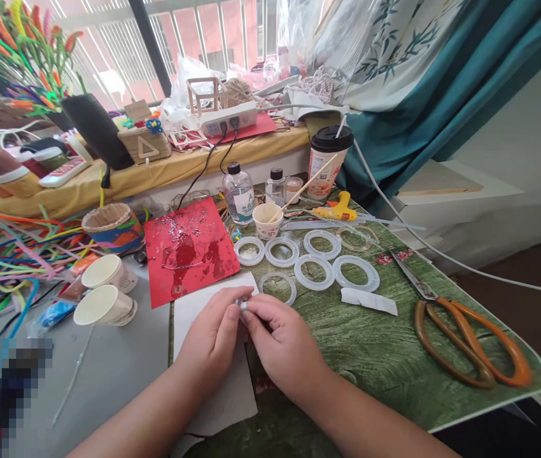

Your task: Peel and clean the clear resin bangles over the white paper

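My left hand point(214, 332) and my right hand point(284, 343) meet over the middle of the table, fingertips pinched together. Between them is a small whitish piece, mostly hidden by the fingers; its kind is unclear. A white paper sheet point(225, 407) lies under my left hand. Just beyond my right fingertips sits a translucent ring point(291, 294). Several milky, ring-shaped molds point(300, 273) are grouped behind it. To their right lies a folded white paper strip point(369, 301).
Large orange-handled scissors point(431, 294) lie at the right. A wet red sheet point(194, 254), paper cups point(103, 306) and pipe cleaners point(7, 267) are on the left. Behind stand a paper cup point(263, 219) with a stick, bottles point(239, 197), a yellow glue gun point(340, 208) and a lidded drink cup point(325, 162).
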A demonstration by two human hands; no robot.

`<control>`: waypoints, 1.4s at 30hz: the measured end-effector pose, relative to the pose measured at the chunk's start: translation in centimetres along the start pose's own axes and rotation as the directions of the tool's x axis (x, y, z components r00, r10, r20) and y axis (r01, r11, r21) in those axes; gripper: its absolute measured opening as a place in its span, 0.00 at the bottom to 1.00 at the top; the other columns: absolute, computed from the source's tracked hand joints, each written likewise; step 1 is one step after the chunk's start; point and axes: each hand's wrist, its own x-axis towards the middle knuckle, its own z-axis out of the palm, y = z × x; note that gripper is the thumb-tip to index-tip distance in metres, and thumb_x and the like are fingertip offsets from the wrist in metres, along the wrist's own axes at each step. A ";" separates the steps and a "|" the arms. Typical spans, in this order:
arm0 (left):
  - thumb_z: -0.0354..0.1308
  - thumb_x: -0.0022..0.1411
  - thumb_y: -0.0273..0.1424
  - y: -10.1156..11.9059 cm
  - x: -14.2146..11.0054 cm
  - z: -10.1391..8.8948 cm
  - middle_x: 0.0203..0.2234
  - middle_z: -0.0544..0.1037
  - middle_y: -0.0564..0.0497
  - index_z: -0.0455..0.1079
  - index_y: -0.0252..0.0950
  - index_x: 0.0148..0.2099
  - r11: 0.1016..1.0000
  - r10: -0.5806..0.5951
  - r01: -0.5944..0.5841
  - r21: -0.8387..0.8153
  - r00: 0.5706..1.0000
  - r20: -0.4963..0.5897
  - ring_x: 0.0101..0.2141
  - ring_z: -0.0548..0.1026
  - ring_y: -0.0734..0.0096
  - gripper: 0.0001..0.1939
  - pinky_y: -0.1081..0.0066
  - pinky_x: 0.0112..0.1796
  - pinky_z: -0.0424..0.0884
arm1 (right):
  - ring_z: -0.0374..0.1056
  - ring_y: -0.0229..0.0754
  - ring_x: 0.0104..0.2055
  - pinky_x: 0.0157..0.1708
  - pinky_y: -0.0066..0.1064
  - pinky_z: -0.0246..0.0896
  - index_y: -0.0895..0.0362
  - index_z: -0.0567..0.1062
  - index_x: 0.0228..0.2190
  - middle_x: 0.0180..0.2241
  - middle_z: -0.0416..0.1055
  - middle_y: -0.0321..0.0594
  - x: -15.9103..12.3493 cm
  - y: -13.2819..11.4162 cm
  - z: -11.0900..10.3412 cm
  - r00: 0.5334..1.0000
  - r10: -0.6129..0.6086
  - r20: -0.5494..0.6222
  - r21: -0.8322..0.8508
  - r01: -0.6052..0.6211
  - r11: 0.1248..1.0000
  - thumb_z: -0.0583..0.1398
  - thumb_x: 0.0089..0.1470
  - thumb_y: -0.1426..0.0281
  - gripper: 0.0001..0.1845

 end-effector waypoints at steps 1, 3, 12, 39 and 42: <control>0.44 0.79 0.39 0.0 0.0 0.0 0.56 0.81 0.43 0.74 0.39 0.61 1.000 0.010 -0.010 0.007 1.000 0.001 0.56 0.77 0.56 0.22 0.55 0.58 0.71 | 0.69 0.42 0.35 0.38 0.33 0.66 0.55 0.72 0.27 0.31 0.72 0.38 0.0 0.0 0.0 0.998 -0.033 0.052 0.008 0.033 0.999 0.56 0.68 0.75 0.16; 0.43 0.79 0.38 0.1 0.1 0.0 0.55 0.81 0.43 0.74 0.40 0.61 1.000 0.027 -0.027 0.016 1.000 -0.006 0.56 0.77 0.56 0.22 0.56 0.57 0.72 | 0.70 0.43 0.37 0.39 0.34 0.68 0.55 0.73 0.28 0.32 0.73 0.39 0.0 0.0 0.0 0.987 -0.093 0.134 0.033 0.089 0.995 0.55 0.69 0.75 0.16; 0.42 0.80 0.42 0.4 0.0 0.1 0.55 0.81 0.43 0.75 0.38 0.60 0.999 -0.037 0.036 -0.037 0.999 -0.018 0.55 0.78 0.56 0.24 0.56 0.57 0.73 | 0.70 0.43 0.37 0.40 0.34 0.69 0.54 0.72 0.28 0.32 0.71 0.40 -0.2 0.1 -0.2 0.992 -0.115 0.047 -0.029 0.116 0.993 0.55 0.68 0.76 0.15; 0.41 0.81 0.41 0.5 0.1 0.2 0.55 0.81 0.44 0.74 0.40 0.61 0.999 0.006 -0.005 0.034 1.000 -0.018 0.55 0.78 0.56 0.23 0.57 0.57 0.73 | 0.72 0.45 0.37 0.41 0.36 0.70 0.55 0.75 0.31 0.33 0.75 0.43 -0.3 0.2 -0.3 0.969 -0.215 0.125 -0.097 0.227 0.969 0.54 0.67 0.77 0.14; 0.43 0.80 0.41 0.8 -0.1 0.3 0.59 0.79 0.43 0.72 0.42 0.65 0.998 0.033 -0.036 0.058 0.998 0.046 0.59 0.76 0.54 0.23 0.56 0.59 0.72 | 0.72 0.45 0.37 0.40 0.36 0.70 0.54 0.75 0.31 0.34 0.75 0.42 -0.2 0.3 -0.3 0.992 -0.123 -0.015 -0.107 0.121 0.987 0.55 0.66 0.78 0.14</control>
